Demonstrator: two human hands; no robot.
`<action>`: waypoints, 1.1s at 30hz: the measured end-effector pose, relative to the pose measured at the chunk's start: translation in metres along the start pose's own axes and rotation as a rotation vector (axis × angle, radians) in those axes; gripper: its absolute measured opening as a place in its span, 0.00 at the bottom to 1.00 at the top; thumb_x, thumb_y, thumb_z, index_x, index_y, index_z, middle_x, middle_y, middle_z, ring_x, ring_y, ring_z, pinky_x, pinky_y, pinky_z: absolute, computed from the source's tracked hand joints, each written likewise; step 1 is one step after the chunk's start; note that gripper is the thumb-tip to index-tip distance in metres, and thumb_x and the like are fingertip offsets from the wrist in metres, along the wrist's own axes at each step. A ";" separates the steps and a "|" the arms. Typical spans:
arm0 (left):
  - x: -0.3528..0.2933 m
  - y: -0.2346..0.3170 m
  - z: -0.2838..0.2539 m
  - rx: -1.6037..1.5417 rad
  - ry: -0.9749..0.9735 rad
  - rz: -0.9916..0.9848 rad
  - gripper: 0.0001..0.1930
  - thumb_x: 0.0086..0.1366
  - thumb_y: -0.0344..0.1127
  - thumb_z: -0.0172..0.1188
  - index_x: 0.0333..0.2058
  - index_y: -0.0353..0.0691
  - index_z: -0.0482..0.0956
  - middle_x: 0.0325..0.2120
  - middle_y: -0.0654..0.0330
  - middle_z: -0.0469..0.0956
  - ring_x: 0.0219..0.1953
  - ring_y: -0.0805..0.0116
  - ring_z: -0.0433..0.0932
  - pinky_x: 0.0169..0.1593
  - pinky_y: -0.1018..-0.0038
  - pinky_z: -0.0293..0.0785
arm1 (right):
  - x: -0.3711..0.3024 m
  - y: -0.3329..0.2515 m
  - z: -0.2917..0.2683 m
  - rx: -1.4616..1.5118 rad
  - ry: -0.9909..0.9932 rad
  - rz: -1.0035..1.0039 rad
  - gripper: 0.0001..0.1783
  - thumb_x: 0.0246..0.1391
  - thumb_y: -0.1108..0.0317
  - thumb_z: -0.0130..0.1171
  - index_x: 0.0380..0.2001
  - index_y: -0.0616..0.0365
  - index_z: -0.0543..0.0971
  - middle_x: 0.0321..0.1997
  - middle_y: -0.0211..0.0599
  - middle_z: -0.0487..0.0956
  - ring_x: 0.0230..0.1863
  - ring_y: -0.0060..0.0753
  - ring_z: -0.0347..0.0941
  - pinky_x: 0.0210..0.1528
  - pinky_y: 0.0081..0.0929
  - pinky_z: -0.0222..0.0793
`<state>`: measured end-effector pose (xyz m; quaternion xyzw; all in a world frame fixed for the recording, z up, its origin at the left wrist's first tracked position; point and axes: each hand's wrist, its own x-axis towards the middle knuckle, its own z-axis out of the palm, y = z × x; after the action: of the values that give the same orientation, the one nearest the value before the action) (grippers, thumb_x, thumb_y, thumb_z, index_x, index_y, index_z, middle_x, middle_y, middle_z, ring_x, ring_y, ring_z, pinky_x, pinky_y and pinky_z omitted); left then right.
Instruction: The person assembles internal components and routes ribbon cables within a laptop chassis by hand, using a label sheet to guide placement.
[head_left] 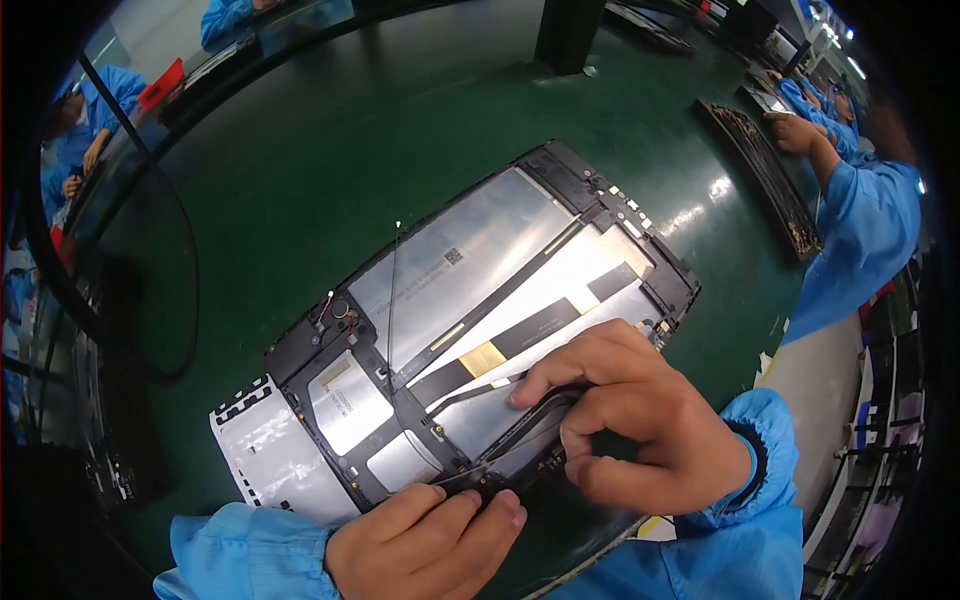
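Observation:
An opened tablet [470, 310] lies tilted on the green bench, its inside facing up. Silver battery packs [455, 265], a wide black-and-gold flat ribbon cable [525, 335] and small metal plates fill it. My left hand [430, 540] grips the tablet's near edge, fingers bent over the frame, its thumb hidden. Over the near right part, my right hand [650, 430] is curled, its index fingertip at a narrow black cable. Its other fingertips are pinched at a thin dark wire [515, 455] that runs toward my left fingers. Another thin wire [395, 300] sticks up across the battery.
A white film flap [275, 450] extends from the tablet's left end. A long dark tray [765, 180] stands at the right edge of the green bench [300, 200], beside a co-worker in a blue smock [865, 220]. A black post [568, 35] rises at the back. More people sit far left.

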<state>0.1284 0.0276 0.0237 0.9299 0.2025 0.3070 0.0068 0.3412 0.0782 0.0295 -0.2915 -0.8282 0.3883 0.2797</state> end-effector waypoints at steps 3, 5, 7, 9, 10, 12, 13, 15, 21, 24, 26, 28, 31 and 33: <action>0.000 0.000 0.001 0.012 0.018 0.019 0.15 0.37 0.27 0.55 0.28 0.28 0.76 0.28 0.51 0.74 0.28 0.63 0.72 0.29 0.74 0.68 | -0.001 0.000 0.000 -0.013 0.008 -0.016 0.05 0.31 0.75 0.55 0.16 0.55 0.71 0.42 0.41 0.72 0.39 0.38 0.63 0.44 0.31 0.52; 0.000 0.000 0.001 0.006 0.019 0.022 0.15 0.37 0.27 0.55 0.28 0.28 0.76 0.28 0.51 0.74 0.28 0.63 0.72 0.29 0.74 0.68 | -0.002 0.000 0.001 -0.022 0.013 -0.018 0.05 0.31 0.75 0.56 0.16 0.55 0.71 0.42 0.41 0.72 0.40 0.39 0.63 0.44 0.31 0.53; -0.001 -0.001 0.002 0.010 0.020 0.020 0.15 0.37 0.27 0.55 0.29 0.28 0.76 0.29 0.50 0.74 0.28 0.63 0.72 0.29 0.74 0.68 | -0.001 0.001 0.002 -0.030 0.015 -0.022 0.05 0.30 0.75 0.56 0.16 0.56 0.71 0.42 0.40 0.72 0.40 0.39 0.63 0.44 0.31 0.53; -0.001 -0.001 0.002 0.013 0.023 0.022 0.15 0.37 0.28 0.54 0.29 0.28 0.76 0.29 0.50 0.75 0.28 0.63 0.72 0.28 0.74 0.67 | -0.001 0.001 0.003 -0.044 0.026 -0.032 0.05 0.30 0.76 0.56 0.16 0.56 0.71 0.42 0.41 0.72 0.40 0.39 0.63 0.44 0.32 0.53; 0.000 -0.001 0.001 0.014 0.009 0.025 0.15 0.39 0.28 0.54 0.29 0.28 0.76 0.29 0.50 0.75 0.29 0.63 0.72 0.29 0.74 0.68 | -0.001 0.001 0.003 -0.044 0.030 -0.031 0.05 0.30 0.76 0.56 0.16 0.56 0.71 0.42 0.41 0.72 0.40 0.39 0.63 0.44 0.32 0.53; 0.002 -0.001 0.000 0.016 -0.006 0.028 0.14 0.40 0.28 0.54 0.29 0.28 0.76 0.29 0.50 0.75 0.29 0.62 0.73 0.30 0.74 0.68 | -0.002 0.001 0.003 -0.049 0.034 -0.033 0.05 0.30 0.76 0.56 0.17 0.56 0.71 0.41 0.41 0.72 0.40 0.40 0.63 0.44 0.32 0.54; 0.003 -0.002 0.000 0.014 -0.004 0.052 0.13 0.42 0.28 0.54 0.30 0.28 0.76 0.31 0.50 0.75 0.31 0.61 0.73 0.31 0.73 0.69 | -0.001 0.000 0.003 -0.049 0.035 -0.034 0.05 0.30 0.76 0.56 0.17 0.56 0.71 0.41 0.41 0.72 0.40 0.40 0.63 0.44 0.32 0.54; 0.006 -0.002 0.001 0.010 -0.001 0.076 0.13 0.44 0.27 0.53 0.30 0.27 0.76 0.32 0.50 0.75 0.33 0.59 0.73 0.33 0.73 0.70 | -0.001 0.000 0.003 -0.044 0.034 -0.025 0.05 0.30 0.76 0.56 0.16 0.56 0.71 0.42 0.41 0.72 0.40 0.39 0.64 0.44 0.32 0.55; 0.008 -0.003 0.005 0.008 -0.101 0.042 0.13 0.47 0.27 0.52 0.32 0.27 0.76 0.38 0.49 0.73 0.38 0.58 0.72 0.38 0.71 0.71 | -0.002 -0.003 -0.003 -0.003 0.078 0.045 0.05 0.29 0.77 0.57 0.13 0.59 0.70 0.33 0.38 0.72 0.36 0.39 0.65 0.38 0.28 0.63; 0.006 -0.003 0.006 0.018 -0.099 0.033 0.13 0.47 0.27 0.52 0.32 0.28 0.76 0.38 0.50 0.73 0.38 0.59 0.73 0.38 0.71 0.71 | -0.007 -0.001 -0.009 0.018 0.128 0.103 0.04 0.27 0.77 0.58 0.15 0.62 0.75 0.33 0.42 0.75 0.35 0.39 0.69 0.39 0.29 0.62; 0.006 -0.003 0.007 0.017 -0.087 0.035 0.13 0.47 0.27 0.52 0.32 0.28 0.76 0.38 0.50 0.73 0.38 0.59 0.73 0.38 0.72 0.71 | -0.009 -0.002 -0.011 0.011 0.099 0.051 0.05 0.28 0.77 0.59 0.17 0.61 0.75 0.34 0.43 0.75 0.36 0.39 0.69 0.39 0.29 0.62; 0.006 -0.002 0.007 0.017 -0.083 0.034 0.13 0.47 0.27 0.52 0.32 0.28 0.76 0.38 0.50 0.73 0.38 0.59 0.73 0.38 0.72 0.71 | -0.011 -0.004 -0.008 -0.003 0.089 -0.011 0.08 0.29 0.77 0.59 0.19 0.59 0.72 0.37 0.39 0.72 0.36 0.39 0.67 0.37 0.29 0.64; 0.006 -0.002 0.007 0.021 -0.084 0.038 0.13 0.47 0.28 0.51 0.32 0.28 0.75 0.38 0.50 0.73 0.38 0.59 0.73 0.38 0.72 0.71 | -0.010 -0.005 -0.007 -0.070 0.068 -0.048 0.10 0.28 0.77 0.60 0.21 0.60 0.73 0.38 0.40 0.71 0.36 0.39 0.66 0.37 0.30 0.63; 0.005 -0.003 0.007 0.027 -0.089 0.043 0.13 0.47 0.28 0.51 0.32 0.28 0.75 0.38 0.50 0.73 0.38 0.59 0.73 0.38 0.72 0.71 | -0.009 -0.004 -0.005 -0.096 0.068 -0.061 0.10 0.28 0.78 0.60 0.21 0.60 0.73 0.37 0.40 0.71 0.36 0.40 0.66 0.37 0.30 0.63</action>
<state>0.1352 0.0331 0.0207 0.9468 0.1860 0.2627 -0.0034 0.3497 0.0724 0.0340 -0.2923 -0.8445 0.3292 0.3049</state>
